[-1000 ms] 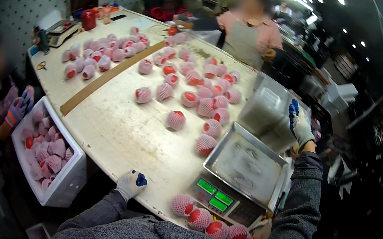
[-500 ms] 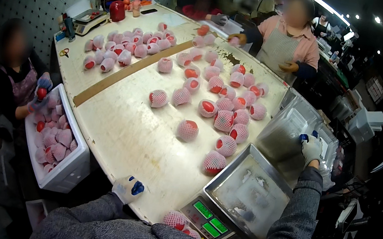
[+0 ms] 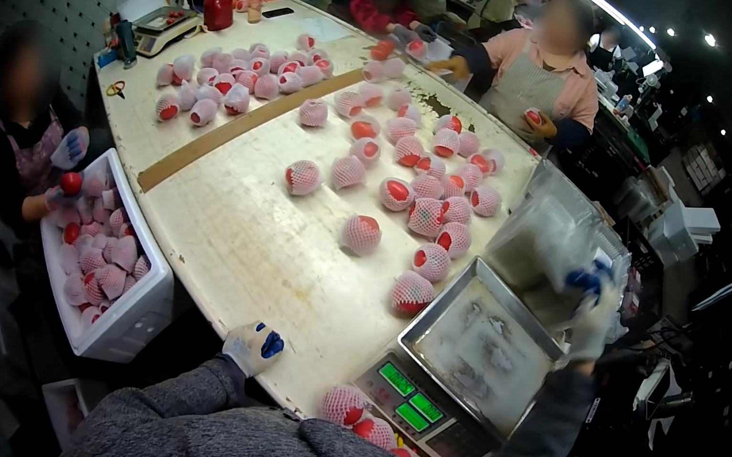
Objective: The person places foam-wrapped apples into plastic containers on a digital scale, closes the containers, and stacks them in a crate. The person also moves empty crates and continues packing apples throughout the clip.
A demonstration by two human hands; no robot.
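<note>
My left hand [image 3: 252, 348], in a white glove with blue fingertips, rests curled at the table's near edge, with nothing seen in it. My right hand [image 3: 594, 310], gloved alike, is smeared by motion beside the clear plastic containers [image 3: 536, 223] on the right; whether it holds one I cannot tell. Between my arms stands a scale with a bare metal tray [image 3: 484, 360] and lit green displays. Red fruits in pink-white foam nets [image 3: 426, 216] lie over the table's right half. A few more netted fruits [image 3: 344, 405] sit by the scale, close to my body.
A wooden strip [image 3: 247, 131] divides the white table [image 3: 229, 235], with more netted fruits [image 3: 241, 77] beyond it. At left, a person handles red fruit over a white foam box [image 3: 166, 292] full of netted fruits. Two people work at the far side. A second scale [image 3: 165, 30] stands far left.
My right hand has come from the containers toward me, blurring. My view has shifted slightly. The person across in the striped apron now holds a red fruit; the person at left has lifted one hand off theirs.
</note>
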